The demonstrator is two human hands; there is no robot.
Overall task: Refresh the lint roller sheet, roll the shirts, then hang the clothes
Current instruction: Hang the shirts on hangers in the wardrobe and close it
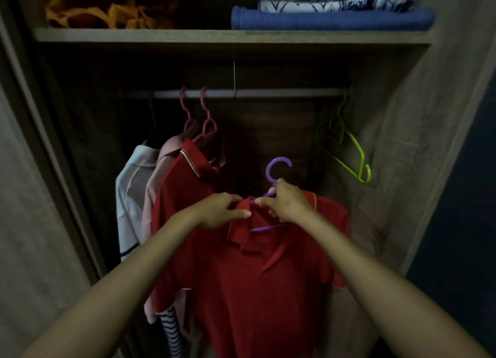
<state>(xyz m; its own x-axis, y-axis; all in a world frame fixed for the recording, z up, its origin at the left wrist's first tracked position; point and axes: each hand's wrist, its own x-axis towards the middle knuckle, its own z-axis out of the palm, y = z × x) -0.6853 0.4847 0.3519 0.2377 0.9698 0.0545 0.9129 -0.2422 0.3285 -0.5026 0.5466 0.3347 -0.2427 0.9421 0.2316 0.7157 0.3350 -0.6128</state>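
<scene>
Two hands meet at the collar of a red polo shirt point(257, 277) held up in front of an open wardrobe. The left hand point(220, 210) pinches the collar edge between thumb and curled fingers, just left of the hanger's neck. The right hand point(285, 203) is curled round the neck of the purple hanger point(277, 170), whose hook rises directly above its knuckles with the opening turned right; it is the hand nearer the hook, so it looks the one to lift.

The closet rail point(268, 93) runs left to right, well above and beyond both hands, its long axis across the view. My judgement is that the hook must go up and forward onto the bare stretch of rail straight above the right hand.

Left of the left hand, a white shirt point(131, 191), a pink one and another red polo point(185, 186) hang from pink hangers point(198, 116). Right of the right hand, green hangers point(354, 159) hang bare against the wardrobe wall. Overhead, the shelf point(230, 37) carries orange cloth point(107, 9) to the left and folded blue fabric point(332, 18) to the right. The interior is dim.
</scene>
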